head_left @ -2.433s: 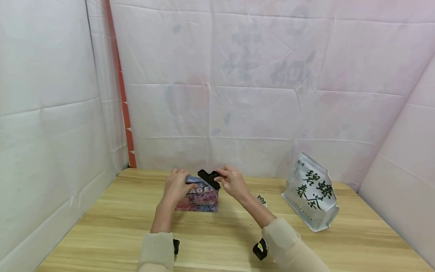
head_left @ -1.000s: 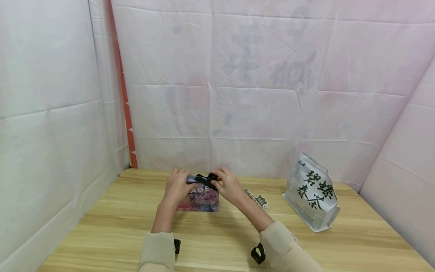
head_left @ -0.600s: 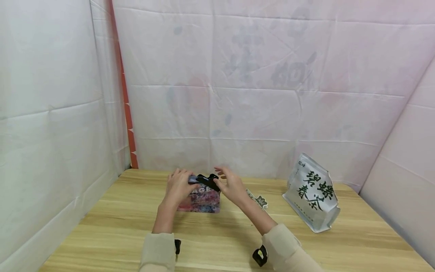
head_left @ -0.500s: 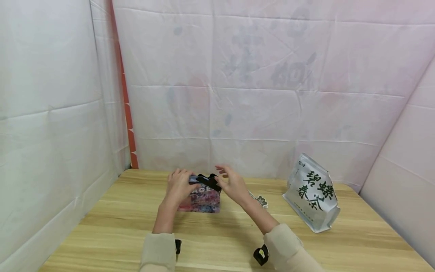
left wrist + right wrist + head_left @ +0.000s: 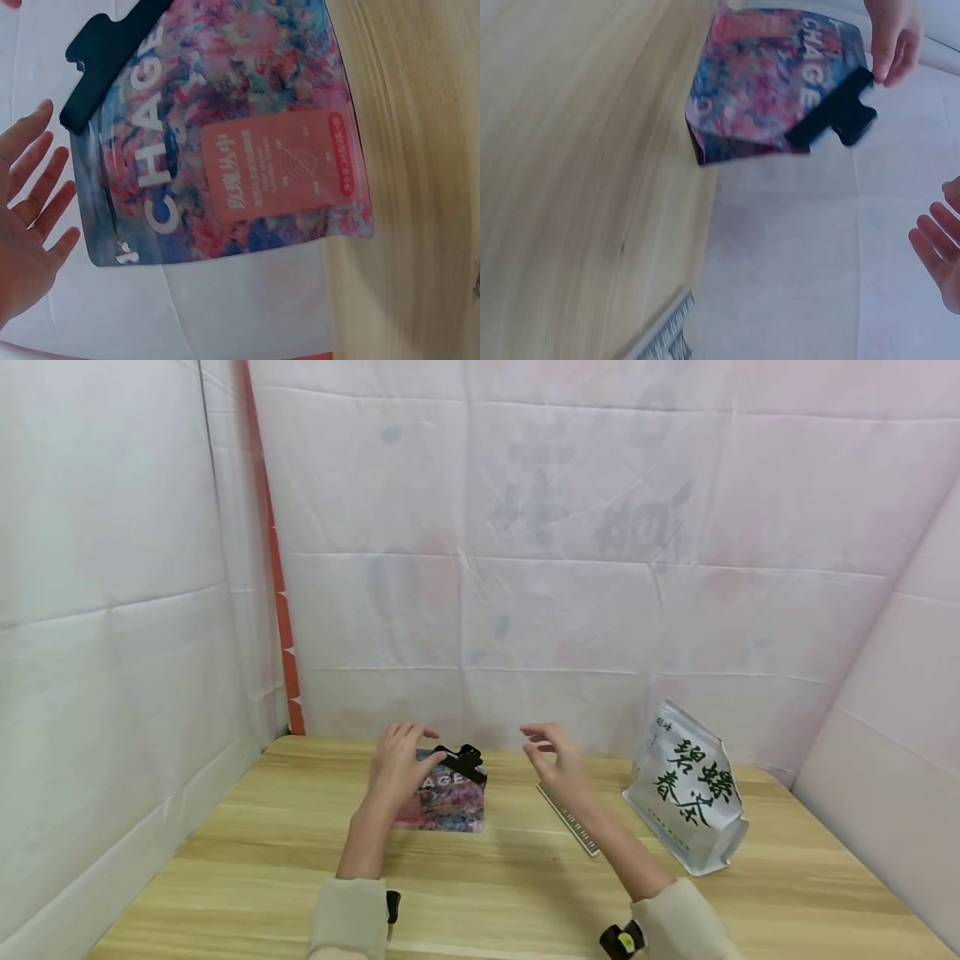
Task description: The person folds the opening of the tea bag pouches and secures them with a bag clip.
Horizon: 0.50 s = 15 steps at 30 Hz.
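Observation:
A colourful floral pouch [image 5: 450, 802] lettered "CHAGEE" stands on the table. A black bulldog clip [image 5: 463, 763] sits slantwise across its top edge. My left hand [image 5: 395, 768] is beside the pouch's upper left. In the left wrist view, the fingers of that left hand [image 5: 30, 202] are spread and apart from the pouch, with one fingertip near the end of the clip [image 5: 112, 64]. My right hand [image 5: 564, 772] hovers to the right, loosely bent and holding nothing. The right wrist view shows a gap between this right hand [image 5: 941, 247] and the clip [image 5: 836, 112].
A silver pouch [image 5: 686, 789] with black Chinese characters stands at the right of the wooden table [image 5: 480, 893]. A narrow ruler-like strip [image 5: 567, 821] lies partly under my right forearm. White cloth [image 5: 555, 610] hangs behind and at both sides.
My right hand has let go of the bulldog clip and moved right. The left fingers have come off the pouch's top edge. The clip stays on the pouch.

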Each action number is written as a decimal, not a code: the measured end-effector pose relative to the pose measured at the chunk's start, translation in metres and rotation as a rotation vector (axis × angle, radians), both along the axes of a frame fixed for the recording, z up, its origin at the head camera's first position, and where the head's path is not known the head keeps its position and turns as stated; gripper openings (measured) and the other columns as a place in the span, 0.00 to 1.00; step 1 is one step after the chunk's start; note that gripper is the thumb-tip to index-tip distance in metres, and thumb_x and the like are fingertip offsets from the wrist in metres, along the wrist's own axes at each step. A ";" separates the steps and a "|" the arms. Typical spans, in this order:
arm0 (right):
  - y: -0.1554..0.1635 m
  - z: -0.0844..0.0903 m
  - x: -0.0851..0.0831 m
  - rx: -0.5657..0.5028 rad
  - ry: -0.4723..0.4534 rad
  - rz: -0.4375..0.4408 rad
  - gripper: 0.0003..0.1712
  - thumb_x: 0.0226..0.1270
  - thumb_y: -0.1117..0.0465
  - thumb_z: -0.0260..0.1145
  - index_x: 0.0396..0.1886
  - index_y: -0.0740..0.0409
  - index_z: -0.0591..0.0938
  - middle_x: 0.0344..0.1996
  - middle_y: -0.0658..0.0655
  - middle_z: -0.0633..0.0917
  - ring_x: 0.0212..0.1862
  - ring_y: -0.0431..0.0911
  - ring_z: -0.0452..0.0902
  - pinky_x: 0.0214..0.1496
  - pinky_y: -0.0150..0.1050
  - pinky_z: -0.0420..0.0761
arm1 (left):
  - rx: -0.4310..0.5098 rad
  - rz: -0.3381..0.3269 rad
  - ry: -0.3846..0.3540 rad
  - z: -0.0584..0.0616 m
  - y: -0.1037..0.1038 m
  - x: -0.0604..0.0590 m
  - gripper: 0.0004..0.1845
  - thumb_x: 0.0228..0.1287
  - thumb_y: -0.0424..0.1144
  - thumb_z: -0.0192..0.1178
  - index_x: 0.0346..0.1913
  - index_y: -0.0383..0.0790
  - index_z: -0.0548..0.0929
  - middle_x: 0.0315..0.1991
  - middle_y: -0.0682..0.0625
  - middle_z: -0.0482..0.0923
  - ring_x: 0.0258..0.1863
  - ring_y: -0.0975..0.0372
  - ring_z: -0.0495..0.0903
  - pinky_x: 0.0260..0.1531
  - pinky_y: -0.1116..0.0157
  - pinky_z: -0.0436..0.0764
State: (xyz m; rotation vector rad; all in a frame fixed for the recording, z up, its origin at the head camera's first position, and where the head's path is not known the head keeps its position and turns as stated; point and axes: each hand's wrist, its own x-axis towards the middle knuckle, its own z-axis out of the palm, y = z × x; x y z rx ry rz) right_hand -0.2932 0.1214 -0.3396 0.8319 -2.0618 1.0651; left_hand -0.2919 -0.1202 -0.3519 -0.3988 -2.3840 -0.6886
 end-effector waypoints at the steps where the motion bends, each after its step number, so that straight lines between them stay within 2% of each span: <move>1: 0.006 0.001 0.002 0.000 0.025 -0.016 0.16 0.52 0.80 0.64 0.42 0.71 0.78 0.39 0.63 0.81 0.40 0.57 0.77 0.40 0.44 0.79 | 0.011 -0.015 0.014 0.001 0.002 0.001 0.14 0.53 0.44 0.68 0.41 0.42 0.81 0.43 0.48 0.76 0.47 0.54 0.71 0.50 0.57 0.69; 4: 0.026 0.005 0.009 0.023 0.094 -0.111 0.16 0.50 0.80 0.66 0.41 0.69 0.79 0.37 0.61 0.82 0.38 0.55 0.78 0.39 0.45 0.79 | 0.033 -0.061 0.039 0.006 0.009 0.003 0.14 0.53 0.42 0.68 0.41 0.42 0.81 0.43 0.48 0.76 0.47 0.54 0.71 0.49 0.57 0.70; 9: 0.063 0.010 0.026 0.077 0.180 -0.305 0.18 0.48 0.77 0.68 0.41 0.64 0.81 0.37 0.59 0.82 0.39 0.53 0.77 0.40 0.44 0.76 | 0.037 -0.134 0.017 0.012 0.027 0.008 0.13 0.55 0.42 0.66 0.43 0.44 0.79 0.44 0.50 0.74 0.49 0.56 0.70 0.48 0.57 0.71; 15: 0.108 0.026 0.045 0.062 0.272 -0.448 0.17 0.47 0.77 0.66 0.40 0.64 0.82 0.39 0.61 0.82 0.40 0.53 0.73 0.42 0.33 0.67 | -0.016 -0.200 0.012 0.006 0.057 0.013 0.14 0.57 0.43 0.65 0.45 0.46 0.78 0.44 0.53 0.73 0.48 0.59 0.71 0.48 0.60 0.72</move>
